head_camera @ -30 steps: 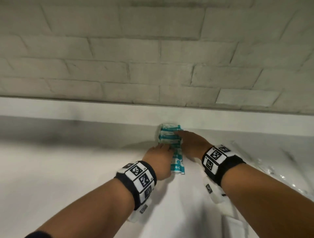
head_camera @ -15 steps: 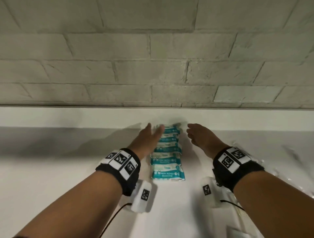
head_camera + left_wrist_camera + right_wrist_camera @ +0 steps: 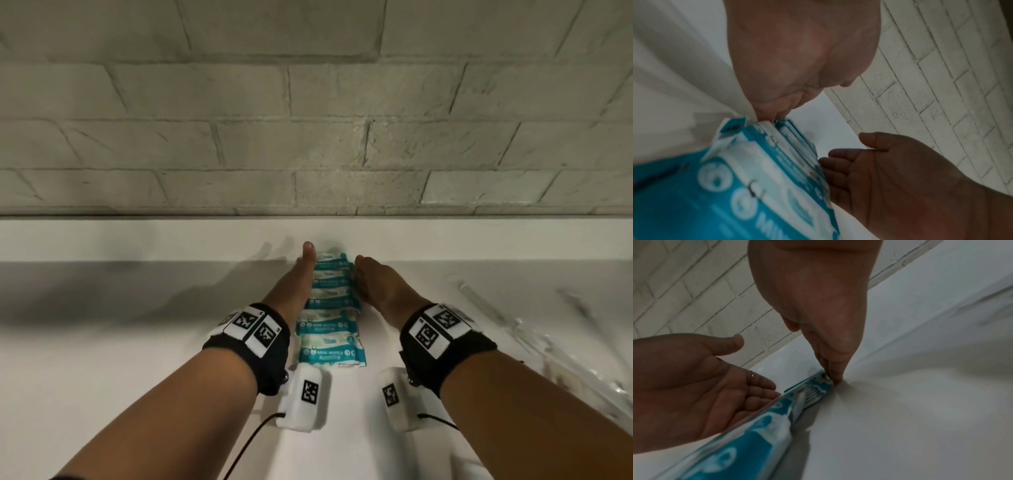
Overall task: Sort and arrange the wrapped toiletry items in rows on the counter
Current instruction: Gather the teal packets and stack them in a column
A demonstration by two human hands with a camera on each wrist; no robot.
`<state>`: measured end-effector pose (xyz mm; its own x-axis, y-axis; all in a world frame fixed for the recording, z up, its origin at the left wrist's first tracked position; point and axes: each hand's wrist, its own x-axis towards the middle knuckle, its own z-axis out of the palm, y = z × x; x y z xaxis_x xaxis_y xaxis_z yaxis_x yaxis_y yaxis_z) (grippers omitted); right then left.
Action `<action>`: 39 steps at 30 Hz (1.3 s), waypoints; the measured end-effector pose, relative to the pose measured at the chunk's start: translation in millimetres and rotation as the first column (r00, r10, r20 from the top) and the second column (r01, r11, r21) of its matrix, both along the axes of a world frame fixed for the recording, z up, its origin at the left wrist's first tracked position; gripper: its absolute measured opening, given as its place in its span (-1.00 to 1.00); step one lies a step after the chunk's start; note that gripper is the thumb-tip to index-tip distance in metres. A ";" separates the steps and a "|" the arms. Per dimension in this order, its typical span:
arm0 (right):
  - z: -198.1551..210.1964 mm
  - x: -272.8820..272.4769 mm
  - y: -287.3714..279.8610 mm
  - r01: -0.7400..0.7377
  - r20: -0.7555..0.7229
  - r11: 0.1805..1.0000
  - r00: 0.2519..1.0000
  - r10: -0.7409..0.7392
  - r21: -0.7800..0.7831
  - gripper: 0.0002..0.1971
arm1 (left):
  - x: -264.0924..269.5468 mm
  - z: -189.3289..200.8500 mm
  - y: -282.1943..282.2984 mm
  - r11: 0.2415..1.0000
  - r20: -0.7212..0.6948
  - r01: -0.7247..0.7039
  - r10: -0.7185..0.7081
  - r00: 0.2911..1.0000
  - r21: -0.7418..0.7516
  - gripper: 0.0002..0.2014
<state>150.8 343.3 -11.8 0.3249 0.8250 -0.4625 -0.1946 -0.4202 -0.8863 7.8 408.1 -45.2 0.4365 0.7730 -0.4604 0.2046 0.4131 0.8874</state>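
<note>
White counter [image 3: 102, 359] w/ a low back ledge, pale brick wall [image 3: 308, 137] behind; head view, read left to right.

Left hand [image 3: 291, 291]: fingers straight and together, thumb raised, palm edge against the left side of the row of mini-wipes packs [image 3: 330, 318]. Grip apart, nothing clasped; left-wrist view shows the fingertips [image 3: 774, 113] meeting the far packs' left edge.

Centre: row of teal-and-white wrapped packs, overlapped like shingles, running from the near counter to the back ledge. Nearest pack [image 3: 331, 353] reads "MINI WIPES"; approx. six or seven packs, exact count unclear at the far end.

Right hand [image 3: 380, 291]: fingers straight and pointed down, tips on the counter against the row's right edge near its far end (right-wrist view, fingertips [image 3: 835, 378]). Grip apart, holds nothing.

Far right: clear crinkled plastic wrapping [image 3: 548, 342] lies on the counter, well apart from the row; contents not discernible.

Progress (judgement): one row of wipes is laid out and is being squared from both sides. Whether other item types remain to be sorted cannot be told; only the clear plastic at right hints at more. Est. task partly done.
</note>
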 end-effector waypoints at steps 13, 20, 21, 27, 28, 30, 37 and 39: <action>-9.8 -11.3 -45.1 -0.003 -0.057 1.000 0.998 0.001 -0.026 -0.61 | -24.1 16.3 -64.9 1.000 0.213 0.016 -0.017 0.977 0.010 -0.26; 7.8 -5.9 -72.0 -0.453 0.189 0.886 0.865 0.464 -0.101 -0.31 | -30.9 11.1 -62.4 0.999 0.212 -0.018 0.012 0.977 0.029 -0.20; 9.9 -8.6 -76.3 -0.525 0.236 0.841 0.807 0.541 -0.132 -0.30 | -31.2 9.4 -62.1 1.000 0.214 -0.013 0.007 0.977 0.025 -0.20; 3.8 -28.8 -77.1 -0.511 0.666 0.796 0.473 0.576 -0.325 -0.22 | -22.7 7.2 -63.6 0.999 0.251 0.033 -0.030 0.968 -0.008 -0.18; 3.4 -27.2 -76.0 -0.511 0.665 0.793 0.471 0.580 -0.330 -0.23 | -22.6 6.1 -62.6 0.999 0.251 0.033 -0.028 0.968 -0.015 -0.18; 8.2 -23.8 -75.6 -0.524 0.587 0.791 0.547 0.597 -0.316 -0.28 | -23.5 5.9 -60.0 0.999 0.233 0.030 -0.026 0.972 -0.014 -0.18; 28.1 -9.5 -55.5 -0.440 0.373 0.883 0.801 0.469 -0.166 -0.42 | -19.6 8.7 -39.8 0.997 0.139 -0.056 0.049 0.989 0.052 -0.47; 26.7 -9.9 -44.2 -0.441 0.315 0.888 0.831 0.459 -0.131 -0.49 | -16.1 6.8 -30.9 0.998 0.105 -0.038 0.034 0.994 0.040 -0.30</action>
